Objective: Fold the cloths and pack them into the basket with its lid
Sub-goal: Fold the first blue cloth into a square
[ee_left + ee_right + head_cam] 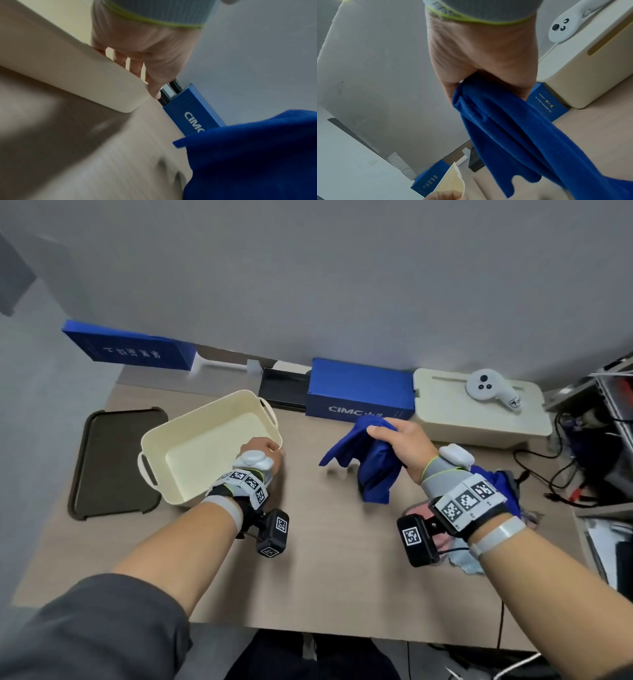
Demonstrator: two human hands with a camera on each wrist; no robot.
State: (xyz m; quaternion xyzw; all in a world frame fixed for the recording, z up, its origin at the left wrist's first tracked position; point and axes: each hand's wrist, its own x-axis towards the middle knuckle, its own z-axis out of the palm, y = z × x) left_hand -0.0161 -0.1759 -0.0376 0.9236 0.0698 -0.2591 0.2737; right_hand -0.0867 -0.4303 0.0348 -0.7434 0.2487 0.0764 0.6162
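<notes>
The cream basket sits tilted at the left of the table. My left hand grips its near right rim; in the left wrist view the fingers curl inside the basket wall and the thumb lies outside. The dark flat lid lies left of the basket. My right hand holds a bunched blue cloth above the table, hanging down. More cloths lie under my right wrist: blue, pink and light blue.
Along the back wall stand a blue CIMC box, a black tray and a cream lidded box with a white controller on top. Another blue box leans at the back left. Cables trail at the right edge.
</notes>
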